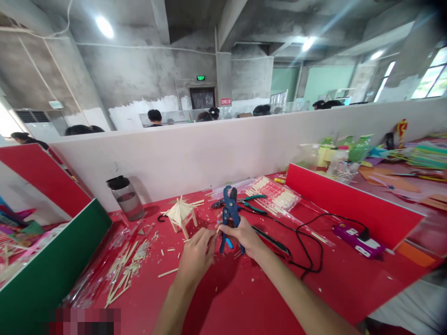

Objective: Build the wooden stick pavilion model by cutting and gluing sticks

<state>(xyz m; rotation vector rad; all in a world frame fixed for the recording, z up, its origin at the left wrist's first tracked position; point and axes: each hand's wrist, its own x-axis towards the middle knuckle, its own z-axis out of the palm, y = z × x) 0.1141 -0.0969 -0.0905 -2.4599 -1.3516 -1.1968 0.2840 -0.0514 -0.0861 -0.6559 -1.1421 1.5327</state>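
Blue pliers-like tool (230,204) clamped in the right hand (247,237), just beside the fingertips of the left hand (198,251).
The hands are close together; whether the left fingers pinch anything, I cannot tell. Around them a red tabletop (216,302) bears a small stick model (179,213), loose sticks (120,277) and scraps (142,251); a white partition (202,156) edges it, and beyond rise patchy grey walls (132,70) under lit ceiling lamps (104,27).

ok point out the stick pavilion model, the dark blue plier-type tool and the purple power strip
Stick pavilion model (179,213): head view, on its sloping roof
Dark blue plier-type tool (230,212): head view, on its upper body
Purple power strip (352,238): head view, on its casing
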